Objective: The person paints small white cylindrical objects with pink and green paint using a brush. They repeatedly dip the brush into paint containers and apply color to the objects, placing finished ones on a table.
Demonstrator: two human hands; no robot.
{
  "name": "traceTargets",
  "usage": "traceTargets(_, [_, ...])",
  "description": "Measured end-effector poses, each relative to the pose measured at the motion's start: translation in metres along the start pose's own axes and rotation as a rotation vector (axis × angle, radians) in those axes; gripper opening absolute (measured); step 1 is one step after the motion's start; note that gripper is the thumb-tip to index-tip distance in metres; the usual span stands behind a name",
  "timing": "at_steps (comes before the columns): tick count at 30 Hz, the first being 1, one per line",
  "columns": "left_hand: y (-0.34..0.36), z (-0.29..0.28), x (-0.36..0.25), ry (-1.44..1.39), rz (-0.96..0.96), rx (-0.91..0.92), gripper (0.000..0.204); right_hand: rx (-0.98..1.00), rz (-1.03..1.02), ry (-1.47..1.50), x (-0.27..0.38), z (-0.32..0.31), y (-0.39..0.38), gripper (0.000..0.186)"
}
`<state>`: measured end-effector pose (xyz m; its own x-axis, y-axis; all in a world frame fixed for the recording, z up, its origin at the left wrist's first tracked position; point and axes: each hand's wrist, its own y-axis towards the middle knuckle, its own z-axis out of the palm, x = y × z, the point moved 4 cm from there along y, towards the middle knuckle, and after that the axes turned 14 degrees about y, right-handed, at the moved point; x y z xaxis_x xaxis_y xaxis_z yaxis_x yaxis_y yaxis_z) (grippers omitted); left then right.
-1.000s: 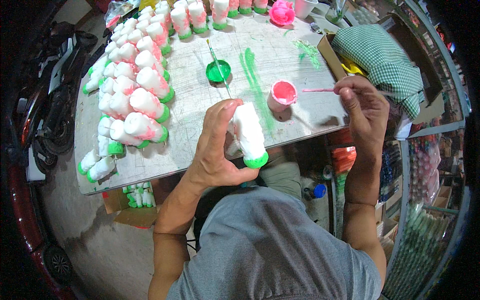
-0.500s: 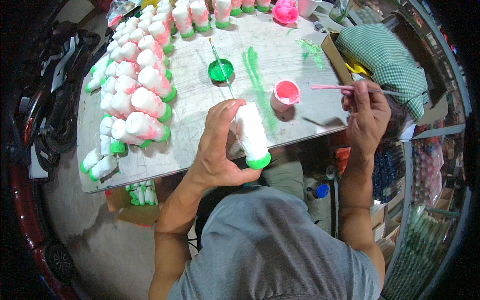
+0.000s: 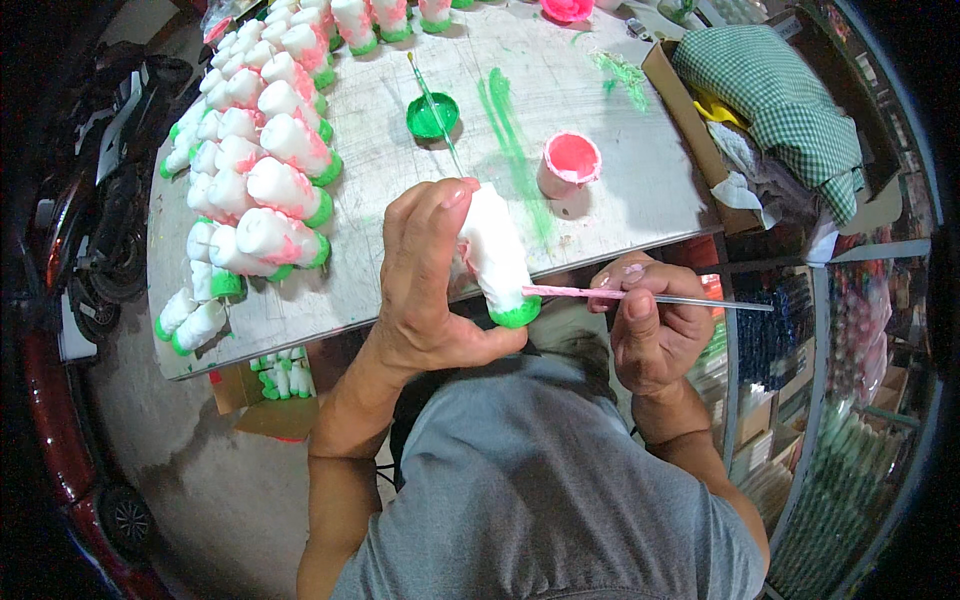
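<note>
My left hand is closed around a white candle with a green base, holding it by its two ends above the table's near edge. A little pink shows on the candle's left side. Between the fingers of my right hand is a thin paintbrush with a pink-coated front part and a clear handle. Its tip meets the candle just above the green base. Beyond my hands stands a small cup of pink paint. To its left, a green paint dish has another brush lying across it.
Rows of white candles with pink and green parts fill the table's left side. A cardboard box holding a green checked cloth stands at the right. Below the table, an open box contains more candles. Shelves line the right.
My right hand has come left and down from beside the cardboard box, bringing the brush tip to the candle. My left hand still grips the candle. The view has shifted slightly.
</note>
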<state>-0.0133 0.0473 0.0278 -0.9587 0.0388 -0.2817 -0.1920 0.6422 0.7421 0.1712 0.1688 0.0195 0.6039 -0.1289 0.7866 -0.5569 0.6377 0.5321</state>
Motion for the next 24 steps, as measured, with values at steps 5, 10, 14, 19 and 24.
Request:
traceTargets(5, [-0.0010,0.0006,-0.0005,0.026,0.004,-0.010,0.111,0.060,-0.043,-0.049,0.0014,0.0044,0.0002,0.013])
traceTargets(10, [-0.0044,-0.0008,-0.0010,0.002,-0.005,-0.006,0.114,0.070,-0.046,-0.110,-0.0009,0.0034,-0.0023,0.010])
traceTargets(14, [-0.0029,-0.0018,-0.0014,0.043,0.009,0.007,0.109,0.042,-0.033,-0.058,0.0004,0.0039,-0.0008,0.008])
traceTargets(19, [-0.0020,0.0002,-0.0023,0.026,0.031,-0.017,0.109,0.045,-0.008,-0.089,-0.0008,0.0071,0.0007,0.008])
traceTargets(24, [-0.0021,-0.0004,-0.0021,0.028,0.031,-0.008,0.109,-0.020,0.019,0.027,-0.0022,0.0065,0.0026,0.008])
